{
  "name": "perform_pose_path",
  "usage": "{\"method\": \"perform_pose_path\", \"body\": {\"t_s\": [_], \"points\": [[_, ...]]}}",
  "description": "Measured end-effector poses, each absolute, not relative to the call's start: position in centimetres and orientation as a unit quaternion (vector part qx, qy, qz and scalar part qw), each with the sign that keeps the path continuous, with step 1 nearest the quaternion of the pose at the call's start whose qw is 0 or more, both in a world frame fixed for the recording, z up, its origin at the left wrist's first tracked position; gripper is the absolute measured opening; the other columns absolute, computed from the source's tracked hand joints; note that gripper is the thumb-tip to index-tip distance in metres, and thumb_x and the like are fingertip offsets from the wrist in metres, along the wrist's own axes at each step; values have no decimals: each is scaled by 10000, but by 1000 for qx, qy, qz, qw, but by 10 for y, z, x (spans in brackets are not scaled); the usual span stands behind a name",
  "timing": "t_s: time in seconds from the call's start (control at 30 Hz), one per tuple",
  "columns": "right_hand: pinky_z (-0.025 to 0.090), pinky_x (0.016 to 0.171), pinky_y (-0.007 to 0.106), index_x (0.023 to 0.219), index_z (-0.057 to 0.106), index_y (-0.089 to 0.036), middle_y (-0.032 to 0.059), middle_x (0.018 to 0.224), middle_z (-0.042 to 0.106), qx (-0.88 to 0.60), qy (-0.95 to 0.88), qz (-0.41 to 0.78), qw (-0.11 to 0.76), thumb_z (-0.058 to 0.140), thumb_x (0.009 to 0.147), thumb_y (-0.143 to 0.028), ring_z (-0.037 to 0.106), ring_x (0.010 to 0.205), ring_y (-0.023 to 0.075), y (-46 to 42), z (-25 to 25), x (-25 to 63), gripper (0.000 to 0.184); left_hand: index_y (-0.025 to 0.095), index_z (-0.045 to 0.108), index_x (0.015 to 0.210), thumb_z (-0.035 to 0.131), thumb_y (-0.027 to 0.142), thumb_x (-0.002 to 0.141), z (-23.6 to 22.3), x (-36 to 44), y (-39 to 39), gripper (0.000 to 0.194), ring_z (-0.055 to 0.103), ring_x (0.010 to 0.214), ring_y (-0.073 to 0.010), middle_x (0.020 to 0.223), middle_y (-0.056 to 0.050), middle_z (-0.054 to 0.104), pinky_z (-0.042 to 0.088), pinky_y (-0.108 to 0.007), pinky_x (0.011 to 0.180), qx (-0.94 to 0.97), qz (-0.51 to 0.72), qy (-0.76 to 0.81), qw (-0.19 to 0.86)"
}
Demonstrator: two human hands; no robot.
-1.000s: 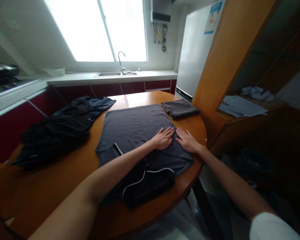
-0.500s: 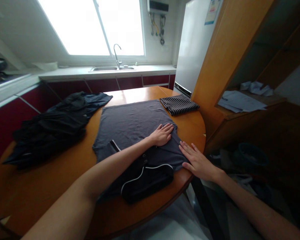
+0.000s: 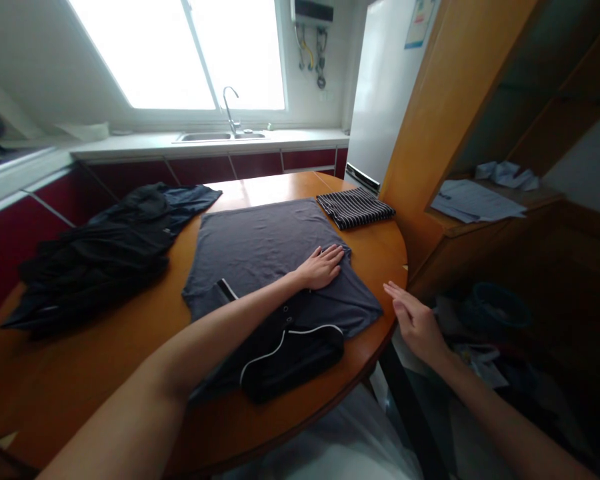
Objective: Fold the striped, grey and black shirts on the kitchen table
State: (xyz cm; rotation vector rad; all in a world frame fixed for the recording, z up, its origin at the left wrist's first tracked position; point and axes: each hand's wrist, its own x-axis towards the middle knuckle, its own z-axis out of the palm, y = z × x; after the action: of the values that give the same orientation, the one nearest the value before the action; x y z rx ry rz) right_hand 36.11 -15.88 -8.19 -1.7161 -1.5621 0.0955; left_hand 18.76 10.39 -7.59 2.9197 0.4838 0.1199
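A dark grey shirt (image 3: pixel 260 233) lies spread on the round wooden table (image 3: pixel 130 373), its black collar with white piping toward me. My left hand (image 3: pixel 322 267) rests flat on the shirt near its right side, fingers stretched out. The left forearm crosses over the shirt and hides part of it. Just past the table's right edge, my right hand (image 3: pixel 415 323) is raised off the cloth, fingers extended and holding nothing. The shirt's sleeve corner lies flat close to that hand.
A folded black striped cloth (image 3: pixel 357 208) sits at the table's far right. Dark clothes (image 3: pixel 105 260) are heaped on the left. Beyond are a counter with a sink (image 3: pixel 205 137) and a fridge (image 3: pixel 387 87). Papers (image 3: pixel 480 200) lie on a wooden shelf at right.
My right hand has lifted off the shirt's sleeve and moved right, past the table edge. The sleeve corner now shows uncovered. My left hand stays in place on the shirt.
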Motion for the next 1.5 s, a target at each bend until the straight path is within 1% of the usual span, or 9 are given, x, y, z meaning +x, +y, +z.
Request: {"method": "perform_pose_path", "body": {"t_s": [0.23,0.47,0.63,0.77,0.93,1.1,1.3,1.4,1.5], "points": [[265,1233,507,1544,419,-151,122,1599,395,-652,-702,63,280,293,1044,-394,311,1508,248,-66,-74,349,570,218,273,1597,258,383,1062,-70,168,117,561,147,1559,-264,1676,-93,224,161,-541,1232,975,24,195,103],[129,1235,597,1592,301,-149,131,1660,238,-679,-718,74,135,286,1035,-543,184,1547,282,-7,-91,360,683,169,210,1615,248,411,1069,-81,163,111,599,144,1559,-259,1682,-100,188,128,-535,1243,975,39,207,75],[192,1230,571,1567,352,-106,174,1630,305,-722,-655,81,207,188,1047,-521,234,1533,287,-7,-99,385,685,150,206,1617,215,450,1072,-62,154,129,622,116,1562,-236,1680,-102,183,149,-484,1254,956,39,229,181],[231,1215,588,1567,365,-151,160,1627,322,-700,-646,85,293,211,1048,-498,244,1529,296,1,-94,387,643,157,297,1598,167,608,1043,-28,105,154,727,202,1545,-224,1658,-85,271,163,-372,1261,919,152,279,235],[191,1218,614,1561,381,-194,118,1647,294,-631,-722,73,274,297,1042,-460,209,1540,296,25,-77,360,590,110,365,1567,213,713,990,-1,13,152,847,302,1513,-247,1614,-105,372,186,-365,1256,898,197,334,207],[202,1223,594,1559,392,-199,119,1641,311,-577,-780,53,237,367,1031,-421,224,1535,303,31,-62,326,573,137,464,1510,312,571,1009,-21,-52,122,680,330,1501,-271,1585,-105,425,247,-427,1246,892,168,389,156],[202,1237,558,1611,260,-255,83,1667,241,-509,-838,57,186,415,1025,-451,186,1545,274,-19,-77,294,637,153,500,1459,327,474,1014,-58,-79,102,575,411,1448,-273,1537,-119,482,321,-439,1213,884,141,428,125],[234,1235,545,1612,257,-238,92,1658,265,-530,-826,50,184,431,1015,-418,217,1537,266,-34,-89,291,647,160,615,1307,401,463,995,-62,-82,109,484,551,1262,-285,1333,-140,602,413,-432,1126,882,146,441,85],[284,1224,530,1555,396,-179,116,1619,351,-548,-812,32,198,431,1007,-352,290,1514,271,-38,-94,293,575,198,685,1047,461,446,975,-64,-84,122,342,599,1075,-275,1081,-105,647,470,-429,1011,860,139,486,64]]}}
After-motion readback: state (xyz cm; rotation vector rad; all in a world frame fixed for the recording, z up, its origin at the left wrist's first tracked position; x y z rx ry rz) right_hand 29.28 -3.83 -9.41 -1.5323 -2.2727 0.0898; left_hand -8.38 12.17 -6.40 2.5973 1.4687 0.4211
